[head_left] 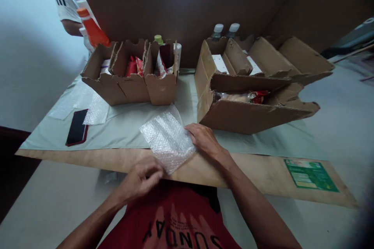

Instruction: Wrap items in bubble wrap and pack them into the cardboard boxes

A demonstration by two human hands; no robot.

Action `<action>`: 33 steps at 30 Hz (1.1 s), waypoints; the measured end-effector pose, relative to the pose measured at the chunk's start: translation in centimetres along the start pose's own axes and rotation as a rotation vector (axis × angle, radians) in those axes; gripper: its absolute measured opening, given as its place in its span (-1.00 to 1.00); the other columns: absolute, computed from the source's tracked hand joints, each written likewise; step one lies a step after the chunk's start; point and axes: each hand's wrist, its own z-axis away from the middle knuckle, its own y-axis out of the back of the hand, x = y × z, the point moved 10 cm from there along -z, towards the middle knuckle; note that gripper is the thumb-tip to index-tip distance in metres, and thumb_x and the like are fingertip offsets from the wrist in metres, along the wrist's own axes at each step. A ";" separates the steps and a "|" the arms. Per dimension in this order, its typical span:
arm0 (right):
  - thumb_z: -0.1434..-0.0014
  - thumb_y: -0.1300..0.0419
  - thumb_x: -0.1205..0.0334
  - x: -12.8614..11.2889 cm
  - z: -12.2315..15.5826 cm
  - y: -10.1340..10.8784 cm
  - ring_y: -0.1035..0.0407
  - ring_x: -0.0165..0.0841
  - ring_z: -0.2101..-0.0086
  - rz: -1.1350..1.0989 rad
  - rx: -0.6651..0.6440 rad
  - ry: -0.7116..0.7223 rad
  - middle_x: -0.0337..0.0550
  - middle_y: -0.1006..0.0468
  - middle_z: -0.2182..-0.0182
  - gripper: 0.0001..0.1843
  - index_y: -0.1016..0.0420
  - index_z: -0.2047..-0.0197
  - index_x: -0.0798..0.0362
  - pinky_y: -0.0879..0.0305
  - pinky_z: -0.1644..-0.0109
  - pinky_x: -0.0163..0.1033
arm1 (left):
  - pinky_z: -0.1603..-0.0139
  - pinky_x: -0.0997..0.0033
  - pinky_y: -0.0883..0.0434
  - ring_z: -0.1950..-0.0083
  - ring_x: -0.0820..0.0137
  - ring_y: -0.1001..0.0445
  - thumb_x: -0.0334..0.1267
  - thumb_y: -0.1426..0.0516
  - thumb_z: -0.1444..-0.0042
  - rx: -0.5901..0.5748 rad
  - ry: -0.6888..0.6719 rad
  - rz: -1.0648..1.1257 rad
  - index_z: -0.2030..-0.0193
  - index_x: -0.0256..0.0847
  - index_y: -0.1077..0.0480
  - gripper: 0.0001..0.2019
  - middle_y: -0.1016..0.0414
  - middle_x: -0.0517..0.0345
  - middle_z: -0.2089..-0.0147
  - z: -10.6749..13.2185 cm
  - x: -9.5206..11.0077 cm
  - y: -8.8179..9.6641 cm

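Wrap (168,136): lies in front of you, upper part on the cloth (125,128), lower corner over the wood strip (102,159), close to its front edge. Your right hand (206,140) touches the wrap's right side; whether the fingers pinch it or only rest there, you cannot tell from this view. Your left hand (146,175) is curled beside the lower corner; its fingertips are turned away, so grip cannot be told. Risk, as judged: the film looks light and slick, so if neither hand has a real hold, a small pull could slide it off the front edge. A second cause of trouble is the cloth, which is creased and could drag along with the wrap. Outward: the front box (245,114) stands just beyond your right hand; a wide sweep that way could knock it and disturb the packets inside. To the left, the phone (77,126) sits partly under the spare wrap (97,106); lifting that sheet carelessly could shift the phone.
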 end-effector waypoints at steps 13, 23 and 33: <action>-0.29 -0.07 0.46 -3.6 -2.7 2.4 -0.54 -0.26 0.08 0.081 -0.016 0.116 -0.12 -0.67 0.05 -0.64 -0.57 -0.01 -0.03 -0.40 0.02 -0.19 | 0.31 0.45 -0.35 0.40 0.42 -0.40 -0.21 -0.16 -0.02 0.318 0.122 -0.017 -0.17 -0.22 -0.45 -0.48 -0.42 0.29 0.43 -8.4 -6.0 8.4; -0.26 -0.17 0.42 -4.2 -8.1 0.7 -0.38 0.03 -0.14 0.263 0.033 0.085 0.24 -0.51 -0.16 -0.48 -0.39 -0.29 0.17 -0.32 -0.17 0.09 | 0.38 0.43 -0.32 0.46 0.40 -0.36 -0.17 -0.16 -0.09 0.578 0.284 -0.134 0.05 -0.24 -0.50 -0.68 -0.38 0.29 0.52 -5.9 -7.7 12.4; -0.35 -0.19 0.24 -5.2 -2.4 -5.6 -0.23 -0.02 -0.32 0.258 -0.012 0.224 0.13 -0.39 -0.33 -0.56 -0.46 -0.27 0.09 -0.25 -0.31 0.13 | -0.33 -0.09 -0.33 -0.32 0.04 -0.34 -0.39 -0.14 -0.14 0.131 -0.225 -0.729 -0.20 -0.16 -0.44 -0.55 -0.42 -0.12 -0.30 -8.4 -4.5 3.9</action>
